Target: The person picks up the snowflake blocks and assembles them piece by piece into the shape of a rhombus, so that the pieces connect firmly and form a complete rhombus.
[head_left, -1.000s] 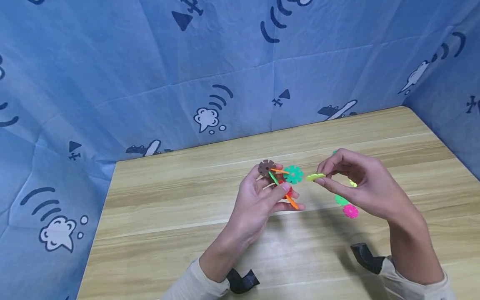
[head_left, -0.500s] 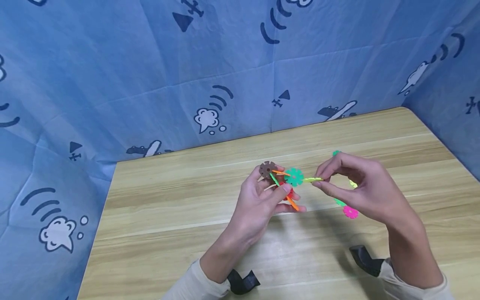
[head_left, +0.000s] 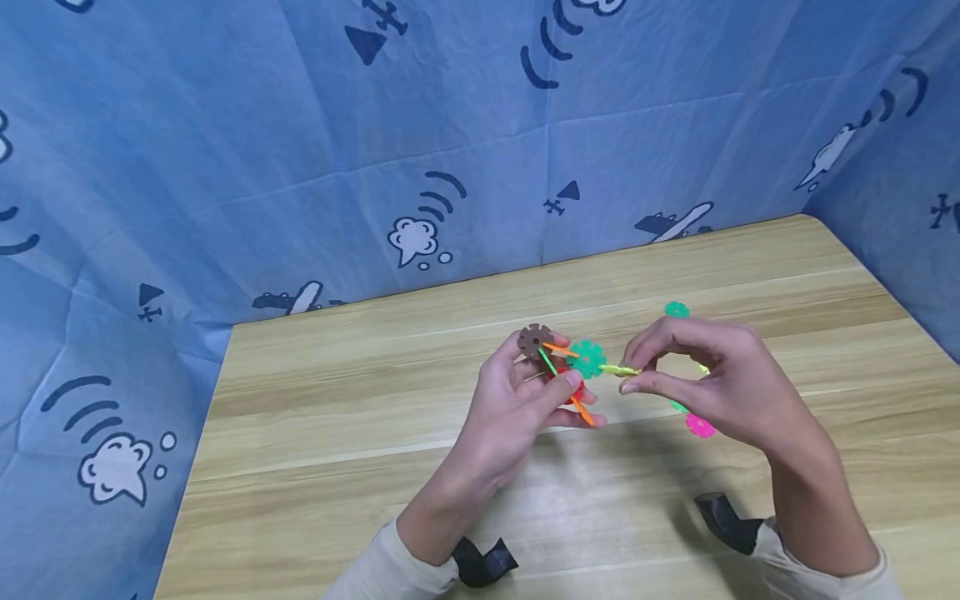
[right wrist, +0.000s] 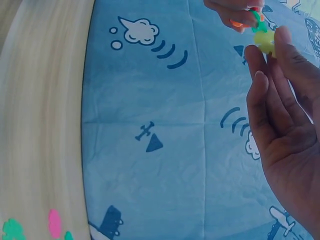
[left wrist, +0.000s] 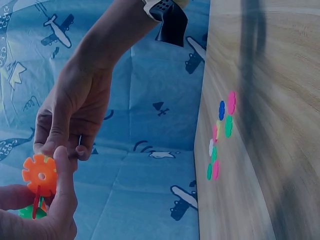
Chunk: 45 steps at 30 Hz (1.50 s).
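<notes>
My left hand [head_left: 517,392] holds a cluster of joined notched plastic discs above the table. In it I see a brown disc [head_left: 535,341], a teal green disc [head_left: 587,359], a red disc [head_left: 568,386] partly behind the thumb, and orange and green ones edge-on. The left wrist view shows an orange disc [left wrist: 40,175] of the cluster face-on. Between thumb and fingertips my right hand [head_left: 712,371] pinches a yellow disc [head_left: 618,370], turned edge-on. Its left edge meets the teal disc's right rim; whether the notches interlock I cannot tell.
Several loose discs lie on the wooden table [head_left: 337,417] under and behind my right hand, among them a teal one [head_left: 677,309] and a pink one [head_left: 701,425]. A blue disc [left wrist: 221,110] shows in the left wrist view. Blue patterned cloth [head_left: 480,150] stands behind the table.
My right hand has moved left and slightly down, bringing the yellow disc from apart to against the teal disc's rim. The left hand has hardly moved.
</notes>
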{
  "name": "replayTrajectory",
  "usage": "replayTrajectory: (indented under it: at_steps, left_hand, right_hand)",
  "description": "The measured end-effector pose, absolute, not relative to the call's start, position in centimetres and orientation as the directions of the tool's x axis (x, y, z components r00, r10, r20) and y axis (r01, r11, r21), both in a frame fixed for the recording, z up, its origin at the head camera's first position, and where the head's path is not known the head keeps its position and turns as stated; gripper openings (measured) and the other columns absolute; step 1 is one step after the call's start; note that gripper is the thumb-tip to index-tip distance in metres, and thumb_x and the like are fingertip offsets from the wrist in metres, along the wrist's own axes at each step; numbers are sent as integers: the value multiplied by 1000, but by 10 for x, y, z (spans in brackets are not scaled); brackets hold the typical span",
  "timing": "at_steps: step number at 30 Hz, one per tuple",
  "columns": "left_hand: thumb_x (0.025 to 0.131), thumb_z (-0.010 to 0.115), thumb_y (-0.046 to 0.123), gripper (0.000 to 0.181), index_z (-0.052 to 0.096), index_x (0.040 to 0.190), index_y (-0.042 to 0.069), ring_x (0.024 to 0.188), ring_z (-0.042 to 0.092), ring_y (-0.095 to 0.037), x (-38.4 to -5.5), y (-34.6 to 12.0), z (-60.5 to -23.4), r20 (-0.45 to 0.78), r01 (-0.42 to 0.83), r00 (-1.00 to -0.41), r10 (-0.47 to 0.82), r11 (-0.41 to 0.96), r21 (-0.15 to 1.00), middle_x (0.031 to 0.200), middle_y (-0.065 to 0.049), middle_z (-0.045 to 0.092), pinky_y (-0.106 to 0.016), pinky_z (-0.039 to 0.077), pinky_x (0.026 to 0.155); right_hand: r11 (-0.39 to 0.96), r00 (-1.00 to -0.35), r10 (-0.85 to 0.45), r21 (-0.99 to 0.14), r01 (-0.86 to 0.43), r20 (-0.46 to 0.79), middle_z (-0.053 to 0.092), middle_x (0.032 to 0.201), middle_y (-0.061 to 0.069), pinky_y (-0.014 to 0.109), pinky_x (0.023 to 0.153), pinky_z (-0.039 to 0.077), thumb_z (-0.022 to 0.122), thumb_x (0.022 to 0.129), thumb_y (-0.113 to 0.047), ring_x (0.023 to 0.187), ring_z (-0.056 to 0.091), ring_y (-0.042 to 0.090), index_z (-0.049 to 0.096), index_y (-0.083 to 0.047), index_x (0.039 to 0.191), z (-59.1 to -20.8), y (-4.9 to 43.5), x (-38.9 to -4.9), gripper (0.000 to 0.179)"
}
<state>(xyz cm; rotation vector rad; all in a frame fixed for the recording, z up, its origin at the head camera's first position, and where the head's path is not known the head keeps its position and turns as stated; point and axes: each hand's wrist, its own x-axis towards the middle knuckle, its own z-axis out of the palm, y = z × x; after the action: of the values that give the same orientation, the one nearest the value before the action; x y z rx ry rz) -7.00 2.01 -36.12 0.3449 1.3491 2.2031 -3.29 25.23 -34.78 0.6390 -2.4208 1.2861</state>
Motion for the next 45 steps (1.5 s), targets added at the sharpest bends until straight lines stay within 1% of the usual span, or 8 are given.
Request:
replayTrajectory:
  at_steps: [3, 7, 13, 19, 32, 37, 42, 45]
  left_hand:
    - [99, 60, -13, 32, 53, 128, 0, 76, 70, -16, -70, 20, -361, -51, -304, -818, 573, -354, 884, 97, -5, 68, -50, 70, 74]
    - [99, 60, -12, 30, 54, 124, 2, 77, 70, -18, -69, 19, -361, -46, -305, -805, 592, -347, 887, 96, -6, 68, -50, 70, 74]
    - [99, 58, -12, 29, 53, 123, 3, 77, 70, -15, -68, 19, -361, -34, -307, -794, 607, -352, 884, 96, -3, 68, -45, 70, 73]
    - [99, 58, -11, 27, 54, 122, 3, 77, 70, -14, -67, 18, -361, -31, -306, -788, 614, -349, 886, 100, -3, 68, -43, 70, 73]
    - [101, 56, -10, 27, 53, 126, -3, 76, 72, -13, -67, 18, -359, -5, -249, -797, 604, -320, 914, 101, -4, 65, -40, 70, 76]
    - [101, 57, -11, 27, 53, 126, -3, 76, 72, -14, -67, 17, -360, -16, -245, -797, 604, -299, 922, 101, -7, 65, -39, 70, 76]
    - [100, 58, -10, 27, 52, 125, -1, 75, 71, -14, -67, 16, -359, -27, -256, -785, 619, -284, 924, 97, -6, 66, -38, 70, 76]
    - [100, 58, -11, 27, 52, 124, 0, 75, 71, -15, -67, 15, -359, -36, -273, -775, 631, -283, 919, 93, -7, 66, -38, 70, 75]
  right_hand:
    - [378, -812, -269, -719, -584, 518, 73, 90, -3, 14, 81, 58, 90, 60, 25, 85, 67, 6, 75, -10, 94, -352, 255, -36, 50]
    - [164, -756, -315, -751, -639, 574, 75, 97, 6, 16, 85, 60, 90, 63, 23, 88, 70, 11, 74, 3, 100, -358, 259, -41, 45]
    - [63, -716, -372, -753, -655, 591, 76, 96, 6, 18, 92, 61, 92, 71, 12, 98, 71, 13, 75, 1, 99, -363, 261, -45, 35]
    - [59, -710, -367, -746, -663, 601, 76, 94, 5, 17, 89, 61, 93, 74, 5, 97, 71, 12, 75, -4, 91, -365, 258, -46, 27]
    - [209, -761, -331, -744, -635, 558, 75, 93, -2, 15, 78, 56, 95, 71, 3, 90, 68, 7, 75, -15, 85, -360, 255, -41, 31]
    - [174, -744, -345, -740, -650, 572, 75, 93, 1, 15, 77, 56, 94, 70, 7, 89, 68, 9, 76, -12, 86, -363, 255, -43, 31]
    - [192, -731, -356, -720, -667, 582, 75, 94, 0, 20, 68, 51, 95, 74, -4, 89, 67, 8, 77, -15, 87, -365, 256, -45, 24]
    - [170, -722, -369, -721, -672, 586, 74, 93, 1, 22, 67, 51, 95, 72, -2, 89, 67, 9, 77, -13, 86, -365, 256, -45, 25]
